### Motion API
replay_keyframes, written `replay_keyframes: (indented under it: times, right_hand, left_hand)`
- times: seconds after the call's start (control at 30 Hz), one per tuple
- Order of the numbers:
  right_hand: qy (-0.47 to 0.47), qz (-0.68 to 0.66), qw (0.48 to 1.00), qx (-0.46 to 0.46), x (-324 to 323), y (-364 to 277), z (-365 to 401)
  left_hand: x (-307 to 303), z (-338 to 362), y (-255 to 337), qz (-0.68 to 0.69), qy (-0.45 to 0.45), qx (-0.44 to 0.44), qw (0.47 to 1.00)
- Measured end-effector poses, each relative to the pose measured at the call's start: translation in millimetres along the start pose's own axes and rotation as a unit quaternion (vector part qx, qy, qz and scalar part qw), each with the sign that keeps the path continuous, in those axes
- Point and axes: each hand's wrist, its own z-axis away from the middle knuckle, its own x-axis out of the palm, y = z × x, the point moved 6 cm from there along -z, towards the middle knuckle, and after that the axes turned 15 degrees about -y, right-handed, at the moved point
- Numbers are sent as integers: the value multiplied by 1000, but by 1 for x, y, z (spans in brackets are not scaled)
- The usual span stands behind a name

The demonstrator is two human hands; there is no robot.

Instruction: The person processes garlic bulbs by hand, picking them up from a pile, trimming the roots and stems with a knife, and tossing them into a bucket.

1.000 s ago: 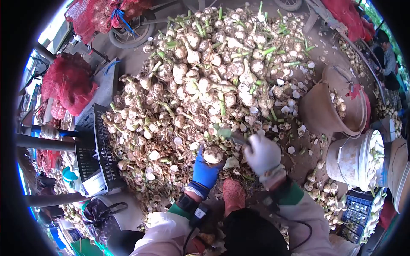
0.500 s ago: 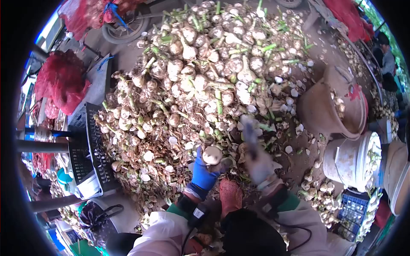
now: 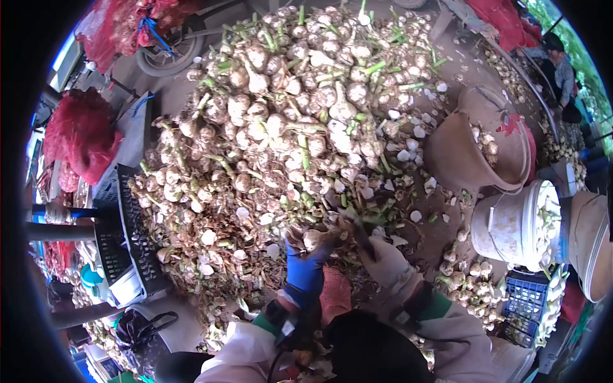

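While the pile of garlic (image 3: 281,137) spreads over the floor ahead, the person's two gloved hands work at its near edge. The left grip (image 3: 304,273), in a blue glove, is closed around a pale garlic bulb (image 3: 313,239), which sits at the fingertips, just above the peel-strewn ground. Close beside it, the right grip (image 3: 387,263), in a whitish glove, is clenched on a dark tool (image 3: 364,241) — its far end blurred, near the bulb, though whether they touch I cannot tell. A reddish textured shape (image 3: 335,293) shows between the two forearms.

Green stalks stick out here and there among the bulbs, and white scraps of peel lie scattered, most thickly toward the right side. There a brown bucket (image 3: 450,153) leans with its mouth turned to the right, some garlic inside; nearer stands a white bucket (image 3: 501,226), pale pieces heaped at its mouth, and below it a blue crate (image 3: 527,303). To the left, a black crate (image 3: 138,236) is right by the pile's edge, with a red mesh sack (image 3: 80,135) beyond it — and at upper right, well apart, another person (image 3: 562,76) is partly in view.
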Motion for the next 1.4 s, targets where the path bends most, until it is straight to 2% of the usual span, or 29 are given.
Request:
replay_keyframes:
  times: [0.03, 0.1, 0.13, 0.17, 0.2, 0.27, 0.33, 0.4, 0.47, 0.53, 0.6, 0.63, 0.67, 0.7, 0.73, 0.8, 0.87, 0.9, 0.93, 0.97, 1.0, 1.07, 1.1, 1.2, 1.23, 1.3, 1.33, 1.37, 1.4]
  right_hand:
    - [0, 1, 1000, 8, 0, 21, 11]
    - [63, -167, 973, 146, -8, 76, 39]
    - [154, -160, 967, 127, -25, 88, 52]
    - [248, -151, 951, 106, -42, 96, 66]
    - [249, -152, 950, 115, -51, 102, 73]
    - [318, -116, 923, 183, -76, 110, 92]
    - [311, -151, 924, 160, -68, 123, 87]
    - [301, -190, 925, 136, -57, 119, 82]
    - [233, -145, 949, 154, -46, 97, 58]
    - [238, -221, 939, 110, -33, 97, 45]
    - [145, -255, 948, 121, -17, 98, 23]
    - [145, -261, 947, 122, -11, 91, 18]
    - [108, -312, 942, 56, -3, 76, 7]
    - [71, -356, 932, -14, -1, 60, -3]
    - [71, -354, 932, -18, -9, 39, -4]
    - [21, -472, 881, 35, -21, 2, -1]
    - [26, -537, 843, -28, -52, 10, 17]
    - [81, -406, 909, -49, -81, 32, 41]
    - [81, -401, 911, -46, -117, 39, 56]
    - [142, -284, 942, -112, -173, 24, 71]
    - [201, -162, 950, -178, -221, 7, 91]
    - [490, 131, 862, 26, -293, -33, 128]
    - [501, 160, 850, 23, -326, -30, 123]
    - [503, 156, 846, 85, -399, 30, 121]
    - [514, 118, 847, 63, -378, 15, 116]
    - [468, 98, 878, 14, -324, 1, 91]
    - [447, 111, 887, -41, -287, -4, 74]
    - [437, 92, 892, -75, -247, -8, 54]
    - [428, 72, 894, -107, -209, -11, 38]
  left_hand:
    - [10, -2, -5, 6, -3, -4, 1000]
    - [42, -6, -14, -83, -108, 2, 991]
    - [57, -3, -19, -124, -160, 3, 979]
    - [81, 5, -40, -69, -334, -72, 937]
    - [82, 0, -47, -63, -339, -78, 936]
    - [80, -40, -39, -423, -294, 23, 857]
    - [53, -82, -30, -636, -111, 88, 759]
    - [25, -100, -84, -682, -136, 95, 712]
    - [18, -98, -68, -669, -155, 56, 725]
    - [11, -90, -45, -655, -178, 15, 734]
    - [-24, -77, -21, -539, -6, -130, 832]
    - [-19, -66, -14, -542, -9, -134, 830]
    - [-10, -54, -16, -279, -57, -136, 949]
    - [6, -45, -18, 8, -98, -121, 988]
    - [23, -37, -17, 7, -98, -117, 988]
    - [71, -32, 3, -316, -95, 29, 944]
    - [105, -46, 32, -197, -161, 108, 961]
    - [119, -51, 47, -77, -227, 176, 955]
    - [121, -58, 47, -72, -225, 179, 955]
    - [133, -59, 45, -245, -278, 211, 904]
    - [143, -57, 35, -411, -323, 237, 819]
    - [134, -44, -58, -584, -429, 198, 660]
    - [112, -33, -89, -648, -453, 186, 584]
    - [33, -22, -79, -630, -328, 185, 679]
    - [5, -17, -67, -631, -274, 171, 705]
    - [-56, 7, -60, -715, -215, 36, 664]
    - [-88, 30, -57, -663, -220, -36, 715]
    - [-120, 63, -68, -781, -202, -27, 591]
    - [-138, 86, -57, -775, -225, -32, 589]
